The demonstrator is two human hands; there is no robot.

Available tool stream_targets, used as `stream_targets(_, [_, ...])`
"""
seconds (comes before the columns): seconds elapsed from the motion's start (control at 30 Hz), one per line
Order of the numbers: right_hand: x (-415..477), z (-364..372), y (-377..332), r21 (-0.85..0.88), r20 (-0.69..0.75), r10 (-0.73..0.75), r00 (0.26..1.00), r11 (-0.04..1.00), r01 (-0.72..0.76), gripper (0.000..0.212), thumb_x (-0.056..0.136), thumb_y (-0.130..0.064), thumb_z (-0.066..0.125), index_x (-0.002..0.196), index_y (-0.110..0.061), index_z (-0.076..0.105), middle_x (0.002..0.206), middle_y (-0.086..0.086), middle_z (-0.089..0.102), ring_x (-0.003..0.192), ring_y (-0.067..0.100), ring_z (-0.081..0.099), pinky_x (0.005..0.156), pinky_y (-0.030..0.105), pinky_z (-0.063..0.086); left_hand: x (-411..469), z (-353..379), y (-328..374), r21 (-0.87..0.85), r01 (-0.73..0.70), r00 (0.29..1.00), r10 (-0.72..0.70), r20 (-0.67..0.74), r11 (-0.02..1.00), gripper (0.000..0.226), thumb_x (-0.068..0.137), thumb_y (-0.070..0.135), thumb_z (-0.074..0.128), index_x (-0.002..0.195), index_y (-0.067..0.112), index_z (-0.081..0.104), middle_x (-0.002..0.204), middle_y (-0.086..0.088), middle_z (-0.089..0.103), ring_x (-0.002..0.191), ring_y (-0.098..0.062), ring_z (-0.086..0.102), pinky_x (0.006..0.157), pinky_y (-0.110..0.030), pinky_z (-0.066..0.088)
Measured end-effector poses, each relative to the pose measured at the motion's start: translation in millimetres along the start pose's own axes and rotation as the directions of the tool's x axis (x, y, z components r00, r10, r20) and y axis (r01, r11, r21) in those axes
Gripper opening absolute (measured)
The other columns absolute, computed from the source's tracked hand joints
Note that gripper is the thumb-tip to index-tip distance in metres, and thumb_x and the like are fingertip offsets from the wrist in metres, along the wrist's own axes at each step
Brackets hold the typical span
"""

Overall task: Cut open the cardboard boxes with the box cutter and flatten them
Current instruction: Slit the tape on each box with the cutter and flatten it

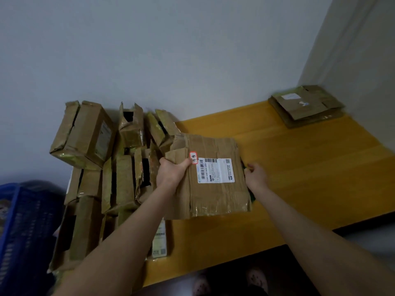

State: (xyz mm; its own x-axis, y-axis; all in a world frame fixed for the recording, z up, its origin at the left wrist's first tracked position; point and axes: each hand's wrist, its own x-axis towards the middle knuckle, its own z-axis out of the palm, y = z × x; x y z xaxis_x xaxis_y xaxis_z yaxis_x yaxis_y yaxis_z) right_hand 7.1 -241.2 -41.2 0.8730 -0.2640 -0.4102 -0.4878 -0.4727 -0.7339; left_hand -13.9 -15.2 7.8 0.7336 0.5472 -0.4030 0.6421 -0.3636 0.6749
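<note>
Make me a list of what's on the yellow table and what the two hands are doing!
table: yellow wood
held box: brown, taped, white label on top, between both hands
left hand: grips the box's left edge, thumb on top
right hand: fingers curled at the box's right edge; what they hold is unclear
pile: unflattened boxes, table's left side
flat stack: far right corner
box cutter: not seen

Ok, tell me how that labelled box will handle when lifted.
Probably light: the left hand holds the labelled box by one flap. Likely floppy, since its edges look torn and creased. The glossy tape may feel slippery.
</note>
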Motion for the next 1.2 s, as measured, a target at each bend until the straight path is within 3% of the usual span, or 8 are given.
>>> stream_targets(0.13, [23.8,-2.2,17.1,-0.156,0.039,-0.037,0.999,0.987,0.042,0.034,0.1,-0.014,0.045,0.133,-0.011,0.048,0.13,0.013,0.054,0.111,0.03,0.056,0.081,0.033,0.045,-1.4,14.7,6.8,0.048,0.05,0.996,-0.046,-0.074,0.998,0.096,0.07,0.064,0.073,0.137,0.008,0.034,0.131,-0.011,0.053,0.116,-0.033,0.056,0.096,-0.048,0.048])
stream_targets(0.47, [69.3,5.0,47.3,-0.449,0.275,0.047,0.96,0.89,0.085,0.046,0.093,-0.027,0.06,0.133,-0.016,0.041,0.136,0.013,0.043,0.119,0.035,0.05,0.093,0.05,0.049,-2.7,39.8,4.8,0.181,0.167,0.973,-0.133,-0.19,0.969,0.1,0.069,0.069,0.07,0.138,0.007,0.034,0.131,-0.013,0.053,0.117,-0.034,0.055,0.095,-0.049,0.05])
stream_targets(0.6, [76.9,-0.5,56.6,-0.558,0.242,0.031,0.97,0.822,0.113,0.043,0.093,-0.012,0.055,0.134,-0.016,0.042,0.13,0.013,0.049,0.114,0.033,0.054,0.087,0.042,0.05,0.2,48.5,-0.9,0.143,0.199,0.97,-0.174,-0.167,0.97,0.1,0.071,0.064,0.073,0.14,0.004,0.032,0.132,-0.014,0.052,0.118,-0.034,0.054,0.095,-0.046,0.049])
stream_targets(0.9, [103.9,-45.0,66.0,-0.66,0.091,0.038,0.995,0.751,0.032,0.03,0.099,-0.015,0.046,0.128,-0.018,0.048,0.112,0.015,0.06,0.095,0.033,0.063,0.074,0.041,0.056,-4.3,76.8,-0.9,-0.106,0.246,0.968,-0.25,-0.027,0.964,0.097,0.073,0.053,0.077,0.145,0.007,0.03,0.138,-0.014,0.047,0.123,-0.033,0.05,0.097,-0.044,0.045])
stream_targets(0.97, [101.3,-44.9,59.9,-0.572,0.116,-0.014,0.993,0.816,0.079,0.037,0.098,-0.022,0.051,0.134,-0.02,0.046,0.125,0.015,0.052,0.106,0.033,0.058,0.08,0.04,0.053,-7.4,79.1,-3.4,-0.162,0.243,0.97,-0.241,0.031,0.956,0.097,0.072,0.053,0.078,0.145,0.009,0.031,0.137,-0.012,0.048,0.122,-0.032,0.051,0.097,-0.044,0.045])
stream_targets(1.07, [87.2,-43.5,32.2,-0.138,0.178,-0.123,0.976,0.979,0.148,0.049,0.096,-0.04,0.052,0.141,-0.021,0.042,0.138,0.011,0.047,0.118,0.029,0.051,0.094,0.041,0.047,-15.1,69.7,-4.2,-0.264,0.183,0.981,-0.158,0.111,0.947,0.089,0.074,0.048,0.077,0.143,0.013,0.034,0.132,-0.01,0.053,0.114,-0.028,0.055,0.095,-0.042,0.048])
stream_targets(1.13, [73.8,-51.6,7.7,0.231,0.279,0.016,0.96,0.969,-0.083,0.066,0.09,-0.057,0.053,0.144,-0.022,0.039,0.142,0.006,0.047,0.125,0.028,0.048,0.1,0.043,0.042,-18.4,55.3,-4.1,-0.381,0.14,0.988,-0.103,0.117,0.914,0.084,0.077,0.04,0.077,0.144,0.015,0.034,0.131,-0.008,0.053,0.111,-0.025,0.056,0.092,-0.038,0.048])
stream_targets(1.2, [60.6,-64.8,-12.0,0.408,0.459,0.1,0.883,0.859,-0.309,0.075,0.087,-0.069,0.042,0.147,-0.024,0.033,0.142,0.003,0.046,0.129,0.028,0.045,0.097,0.041,0.038,-21.5,38.8,-2.5,-0.463,0.116,0.989,-0.057,0.139,0.879,0.082,0.078,0.033,0.077,0.145,0.018,0.032,0.129,-0.007,0.054,0.109,-0.023,0.057,0.092,-0.039,0.048])
